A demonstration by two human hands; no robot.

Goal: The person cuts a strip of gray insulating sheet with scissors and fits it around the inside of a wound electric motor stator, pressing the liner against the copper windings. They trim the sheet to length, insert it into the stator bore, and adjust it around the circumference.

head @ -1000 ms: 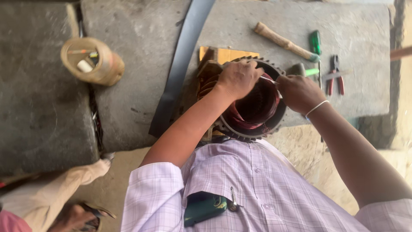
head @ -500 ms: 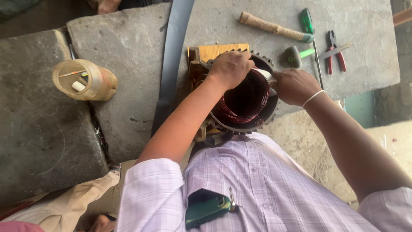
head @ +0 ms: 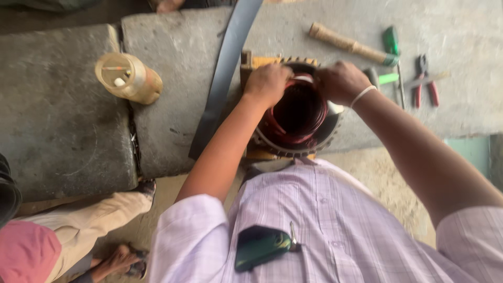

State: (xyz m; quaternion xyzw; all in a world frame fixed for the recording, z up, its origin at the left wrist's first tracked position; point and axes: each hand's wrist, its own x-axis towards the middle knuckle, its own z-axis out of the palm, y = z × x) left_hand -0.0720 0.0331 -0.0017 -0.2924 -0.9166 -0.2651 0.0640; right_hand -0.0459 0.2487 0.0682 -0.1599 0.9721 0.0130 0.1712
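1. Nearest the camera is the person's own chest in a pale striped shirt (head: 314, 225), with a dark green phone (head: 262, 246) poking out of the breast pocket. Both forearms reach forward and away from here.

2. At the lower left, another person's leg in tan trousers (head: 89, 215) and a sandalled foot (head: 123, 259) stand on the floor, well apart from the work.

3. Straight ahead of the chest, at the near edge of the stone worktop (head: 173, 78), stands the motor stator (head: 296, 112): a toothed metal ring with reddish copper windings inside. Its bore faces up towards the camera, so its axis runs roughly vertical, and it rests on a yellowish wooden block (head: 262, 62).

4. The left hand (head: 268, 84) sits on the far left rim of the stator, fingers curled down and closed over the windings there. The right hand (head: 340, 81), with a pale band at the wrist, is on the far right rim, likewise curled shut; it seems to pinch something pale at the rim, though what cannot be told. Both hands touch the ring and lie about equally near it, facing each other across the far arc.

5. Just left of the stator a dark flat strip (head: 225, 73) runs diagonally across the worktop.

6. Further left stands a translucent yellowish jar (head: 128, 77).

7. Farthest, beyond the right hand, lie a wooden-handled hammer (head: 348, 46), a green-handled screwdriver (head: 390, 42) and red-handled pliers (head: 425, 84).
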